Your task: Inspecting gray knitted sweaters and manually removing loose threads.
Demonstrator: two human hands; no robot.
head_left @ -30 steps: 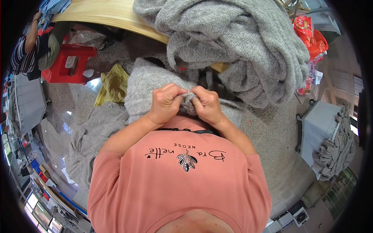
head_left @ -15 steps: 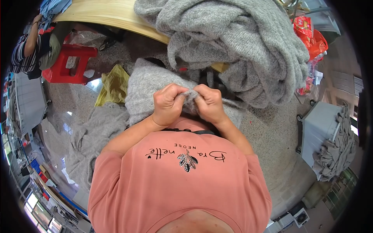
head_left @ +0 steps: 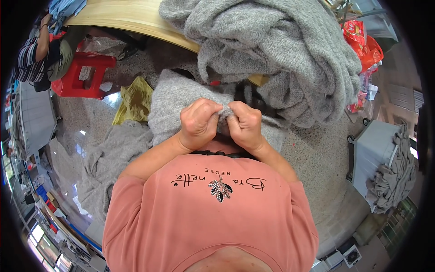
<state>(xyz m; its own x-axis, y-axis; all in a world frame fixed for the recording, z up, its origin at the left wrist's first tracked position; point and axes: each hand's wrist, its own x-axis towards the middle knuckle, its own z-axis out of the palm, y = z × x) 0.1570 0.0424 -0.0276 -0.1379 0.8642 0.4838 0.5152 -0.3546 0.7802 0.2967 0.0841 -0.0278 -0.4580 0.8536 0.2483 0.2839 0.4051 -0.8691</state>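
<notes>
A grey knitted fabric piece (head_left: 174, 99) lies across my lap. My left hand (head_left: 199, 123) is closed, pinching an edge of it between thumb and fingers. Close beside it, my right hand (head_left: 244, 124) pinches the same edge, the thumbs and fingertips of both hands nearly meeting. Only a small bit of the knit shows between the two grips, and any smaller item there is hidden. Just beyond my hands, a large heap of grey knitted fabric (head_left: 281, 50) hangs over the table's edge.
A wooden table (head_left: 122, 16) stands ahead. More grey knit (head_left: 113, 158) lies at my left, near a yellow plastic bag (head_left: 136, 97) and a red stool (head_left: 81, 75) with another person beside it. On the right are red bags (head_left: 369, 47) and a wheeled grey bin (head_left: 367, 149) draped with fabric.
My two hands keep pinching the knit edge, with less fabric showing between them now. The whole view has shifted slightly.
</notes>
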